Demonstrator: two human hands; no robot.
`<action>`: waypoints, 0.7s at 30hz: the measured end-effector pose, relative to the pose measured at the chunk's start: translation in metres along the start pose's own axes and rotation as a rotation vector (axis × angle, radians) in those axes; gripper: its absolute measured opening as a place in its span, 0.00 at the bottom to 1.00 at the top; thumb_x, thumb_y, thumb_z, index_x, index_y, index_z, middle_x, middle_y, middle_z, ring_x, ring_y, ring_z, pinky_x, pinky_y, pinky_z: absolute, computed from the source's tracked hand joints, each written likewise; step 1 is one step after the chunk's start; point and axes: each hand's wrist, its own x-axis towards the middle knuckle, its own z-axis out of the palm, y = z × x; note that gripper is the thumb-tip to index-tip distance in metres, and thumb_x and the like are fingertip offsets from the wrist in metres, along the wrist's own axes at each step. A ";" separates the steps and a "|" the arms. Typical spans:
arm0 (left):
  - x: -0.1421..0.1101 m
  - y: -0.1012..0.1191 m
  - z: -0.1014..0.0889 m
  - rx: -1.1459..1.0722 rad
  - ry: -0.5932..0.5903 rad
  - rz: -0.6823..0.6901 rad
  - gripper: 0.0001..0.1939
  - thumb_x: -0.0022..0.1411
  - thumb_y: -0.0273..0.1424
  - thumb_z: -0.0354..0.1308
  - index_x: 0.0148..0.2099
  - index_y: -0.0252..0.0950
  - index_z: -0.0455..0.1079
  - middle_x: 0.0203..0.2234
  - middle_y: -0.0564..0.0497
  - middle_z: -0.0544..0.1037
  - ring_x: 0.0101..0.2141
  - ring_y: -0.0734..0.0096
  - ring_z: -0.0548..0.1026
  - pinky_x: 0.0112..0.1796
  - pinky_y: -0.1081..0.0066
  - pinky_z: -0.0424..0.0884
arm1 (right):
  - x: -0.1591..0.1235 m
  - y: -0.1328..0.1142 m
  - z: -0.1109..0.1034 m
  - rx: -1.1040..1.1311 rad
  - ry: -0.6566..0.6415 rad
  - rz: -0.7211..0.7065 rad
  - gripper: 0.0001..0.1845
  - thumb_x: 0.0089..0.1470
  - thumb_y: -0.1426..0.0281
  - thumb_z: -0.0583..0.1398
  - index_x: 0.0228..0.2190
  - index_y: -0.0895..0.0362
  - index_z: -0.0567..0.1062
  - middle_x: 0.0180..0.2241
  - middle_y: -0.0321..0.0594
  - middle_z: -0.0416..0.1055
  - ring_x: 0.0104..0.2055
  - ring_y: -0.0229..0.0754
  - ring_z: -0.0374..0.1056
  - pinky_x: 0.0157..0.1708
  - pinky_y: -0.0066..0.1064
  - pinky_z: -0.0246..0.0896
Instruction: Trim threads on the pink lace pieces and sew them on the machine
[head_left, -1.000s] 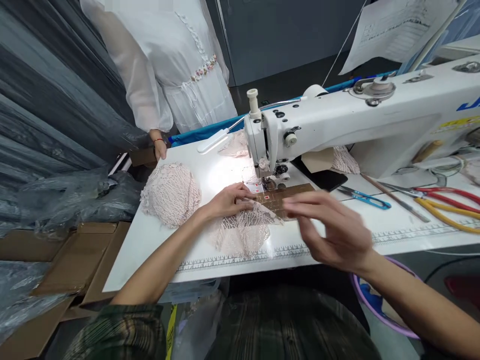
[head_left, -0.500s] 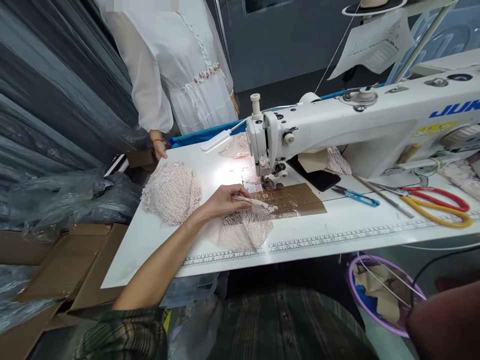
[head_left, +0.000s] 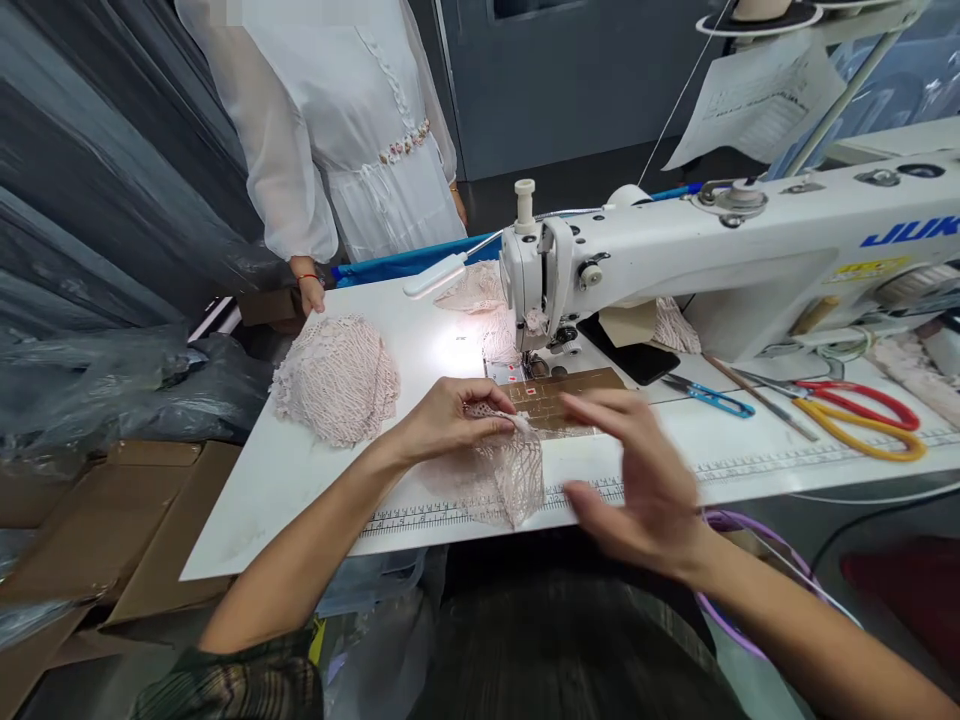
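Between the thumb and fingers of my left hand is the edge of a pale pink lace piece, which hangs down over the ruler tape at the table's front. My right hand is blurred by motion, just right of the lace, with thumb and fingers apart and nothing between them. Behind both hands stands the white sewing machine, its needle and presser foot above brown tape stuck on the table. More pink lace lies behind the needle, and a pile of lace pieces sits at the left.
Blue thread snips and red-and-yellow-handled scissors lie at the right, near a dark phone. Across the table stands a person in white, one hand on its corner. A purple bin is below; cardboard boxes are at left.
My right hand has come in from the lower right toward the lace. My left hand has lifted the lace slightly, and it now hangs narrower. The view has shifted a little.
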 end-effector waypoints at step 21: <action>0.010 -0.002 -0.043 0.437 0.132 0.087 0.12 0.63 0.39 0.57 0.36 0.36 0.75 0.25 0.52 0.76 0.23 0.76 0.68 0.24 0.75 0.60 | 0.036 0.039 0.062 0.578 -0.546 0.583 0.06 0.55 0.68 0.60 0.35 0.58 0.69 0.29 0.35 0.69 0.30 0.37 0.67 0.30 0.29 0.65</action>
